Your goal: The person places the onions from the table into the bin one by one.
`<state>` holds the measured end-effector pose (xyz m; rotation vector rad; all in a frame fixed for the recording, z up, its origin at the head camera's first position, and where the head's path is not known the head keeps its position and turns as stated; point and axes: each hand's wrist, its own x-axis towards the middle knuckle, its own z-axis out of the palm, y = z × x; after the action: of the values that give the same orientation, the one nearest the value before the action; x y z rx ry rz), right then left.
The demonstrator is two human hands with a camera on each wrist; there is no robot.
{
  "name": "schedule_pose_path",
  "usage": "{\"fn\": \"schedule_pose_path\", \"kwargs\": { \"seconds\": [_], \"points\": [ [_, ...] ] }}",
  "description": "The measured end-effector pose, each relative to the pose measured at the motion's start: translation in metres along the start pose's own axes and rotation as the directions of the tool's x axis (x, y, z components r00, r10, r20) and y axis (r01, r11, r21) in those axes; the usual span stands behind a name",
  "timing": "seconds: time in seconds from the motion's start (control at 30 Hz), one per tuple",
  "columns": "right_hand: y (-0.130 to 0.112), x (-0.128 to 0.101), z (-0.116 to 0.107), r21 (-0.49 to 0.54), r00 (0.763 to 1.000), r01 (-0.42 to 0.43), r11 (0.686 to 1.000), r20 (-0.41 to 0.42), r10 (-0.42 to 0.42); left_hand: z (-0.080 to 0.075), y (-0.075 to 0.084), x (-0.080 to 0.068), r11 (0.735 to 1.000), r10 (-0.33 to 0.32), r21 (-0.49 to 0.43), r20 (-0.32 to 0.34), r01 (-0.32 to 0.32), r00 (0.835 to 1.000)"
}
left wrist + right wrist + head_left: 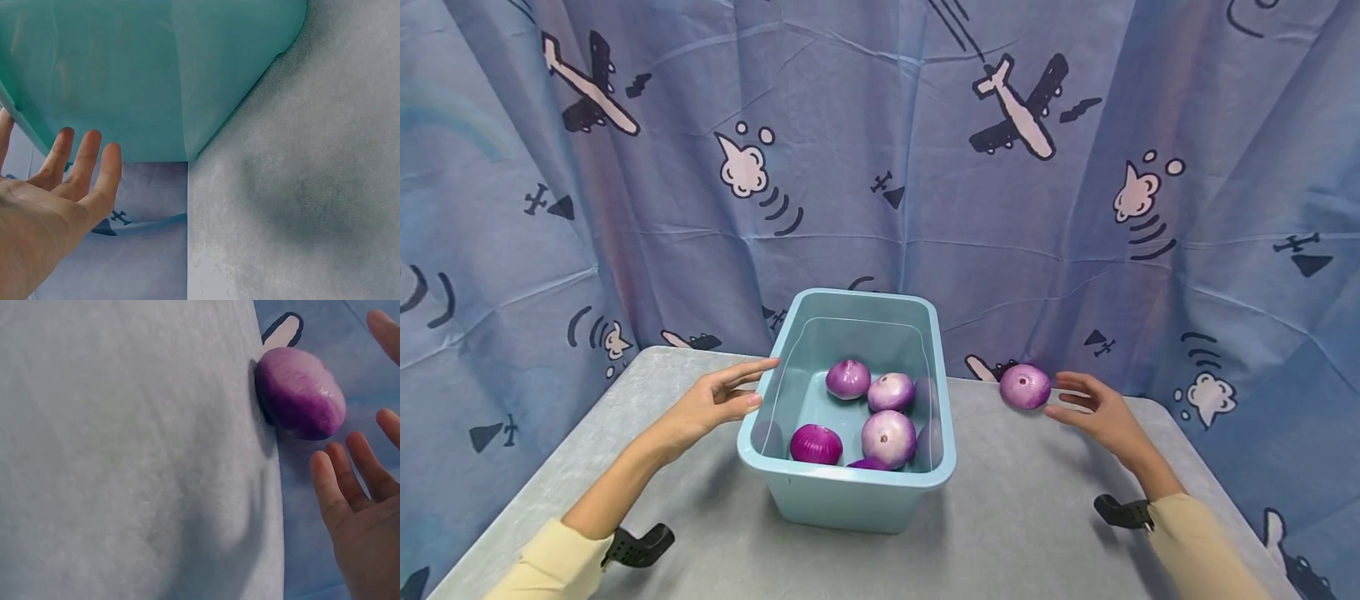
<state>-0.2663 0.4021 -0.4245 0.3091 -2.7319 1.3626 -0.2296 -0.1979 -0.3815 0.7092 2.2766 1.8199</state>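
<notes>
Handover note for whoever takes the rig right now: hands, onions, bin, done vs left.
Left hand: open, fingers straight by the left wall of the bin; contact not clear from the views.
Right hand: open, fingers spread just beside the loose onion, holding nothing.
The loose onion lies on the table at its far edge, right of the bin, against the curtain.
Done: five onions in the bin, one partly hidden at the near wall.
Left: likely the loose onion, not yet gripped, goes into the bin.
</notes>
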Motion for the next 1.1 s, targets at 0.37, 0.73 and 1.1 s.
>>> {"fn": "schedule_pose_path", "kwargs": {
  "seconds": [0.37, 0.73, 1.1],
  "points": [
    [0.011, 0.009, 0.012, 0.084, 0.998, -0.065, 0.994, -0.022, 0.067, 0.000, 0.000, -0.001, 1.000, 0.004, -0.020, 0.010, -0.004, 1.000],
    [0.015, 0.022, 0.020, 0.090, 0.999, -0.032, 0.995, -0.031, 0.035, 0.000, 0.001, 0.000, 1.000, 0.010, -0.023, 0.012, -0.010, 1.000],
    [0.024, 0.033, 0.028, 0.029, 0.998, -0.033, 0.999, -0.044, 0.034, 0.000, 0.000, 0.000, 1.000, 0.004, -0.022, 0.010, -0.004, 1.000]
  ]
}}
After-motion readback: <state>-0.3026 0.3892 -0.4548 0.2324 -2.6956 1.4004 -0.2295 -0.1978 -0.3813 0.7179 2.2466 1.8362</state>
